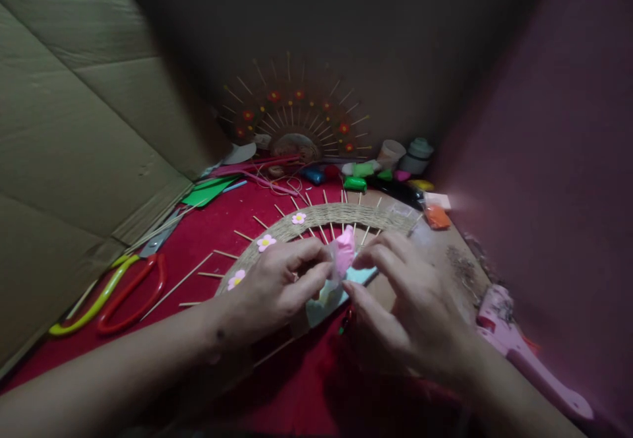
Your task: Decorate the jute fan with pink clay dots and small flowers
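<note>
My left hand (291,273) is closed, pinching a small clear packet of pink clay (345,245) between thumb and fingers. Close by on the right, my right hand (400,286) has its thumb and index finger apart at the packet's edge; whether a fingertip touches it I cannot tell. Under both hands lies a half-round woven twine band (329,214) with thin sticks radiating through it. Pink flowers (266,243) with yellow centres sit along its left side. A light-blue sheet (363,275) shows beneath the packet, partly covered by my hands.
Scissors (133,280) with red and yellow handles lie at left beside a cardboard wall (74,128). A pink glue gun (529,359) is at right. Behind stand a finished-looking stick fan (297,98) with red flowers, a cup (390,154), and several coloured packets, one orange (437,216).
</note>
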